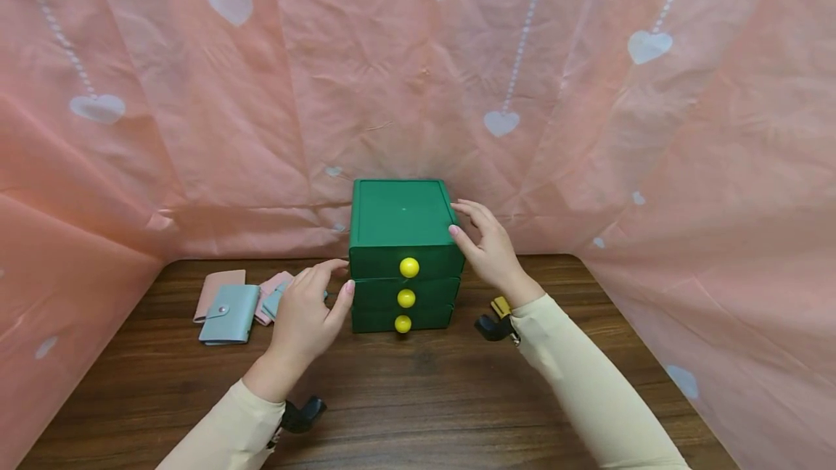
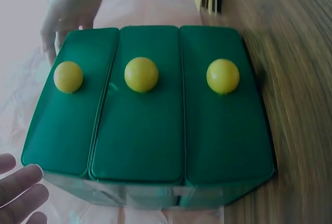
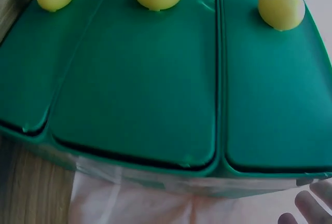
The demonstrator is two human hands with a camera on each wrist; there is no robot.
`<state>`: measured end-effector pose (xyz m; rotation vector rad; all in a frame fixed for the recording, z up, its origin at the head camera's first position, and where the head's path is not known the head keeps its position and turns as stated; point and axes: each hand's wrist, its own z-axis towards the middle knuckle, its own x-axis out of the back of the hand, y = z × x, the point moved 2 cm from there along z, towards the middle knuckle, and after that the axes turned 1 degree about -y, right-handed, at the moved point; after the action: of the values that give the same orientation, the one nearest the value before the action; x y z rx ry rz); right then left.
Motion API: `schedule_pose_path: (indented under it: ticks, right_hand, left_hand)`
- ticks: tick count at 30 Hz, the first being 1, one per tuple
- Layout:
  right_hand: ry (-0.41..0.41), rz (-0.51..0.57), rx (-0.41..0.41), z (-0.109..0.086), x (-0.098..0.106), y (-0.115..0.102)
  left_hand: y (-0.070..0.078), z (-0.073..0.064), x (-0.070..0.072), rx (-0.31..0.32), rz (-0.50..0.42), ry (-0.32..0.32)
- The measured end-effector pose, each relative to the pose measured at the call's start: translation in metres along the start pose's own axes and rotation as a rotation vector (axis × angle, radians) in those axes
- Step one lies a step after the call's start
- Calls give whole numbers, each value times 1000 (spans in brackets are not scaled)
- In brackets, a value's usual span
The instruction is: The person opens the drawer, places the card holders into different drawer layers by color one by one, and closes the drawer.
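Observation:
A green box with three stacked drawers stands at the back middle of the table. Each drawer front carries a round yellow knob, and all the drawers are closed. My left hand is at the box's left side, its fingertips right by the upper edge. On the other side, my right hand has its thumb at the top right edge and its fingers spread along the side. The wrist views show the drawer fronts close up, with left fingers and right fingers extended beside the box.
Left on the wooden table lie a pink card holder and a light blue one, with smaller pink and blue pieces partly behind my left hand. A yellow object sits near my right wrist. Pink curtain surrounds the table.

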<state>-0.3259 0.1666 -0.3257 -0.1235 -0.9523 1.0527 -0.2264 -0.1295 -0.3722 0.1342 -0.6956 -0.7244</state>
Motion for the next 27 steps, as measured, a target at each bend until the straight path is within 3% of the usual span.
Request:
schedule_pose_path:
  ticks: [13,21,27]
  right_hand:
    - [-7,151,-60,3,-14,10]
    - [-61,267,-166,5,-17,16]
    - [-93,275,-187,4,-10,3]
  left_hand:
    - [12,-4,-18,66,-78,-26]
    - [19,-5,-30,73,-108,-37]
    - [21,-3,-37,84,-136,-43]
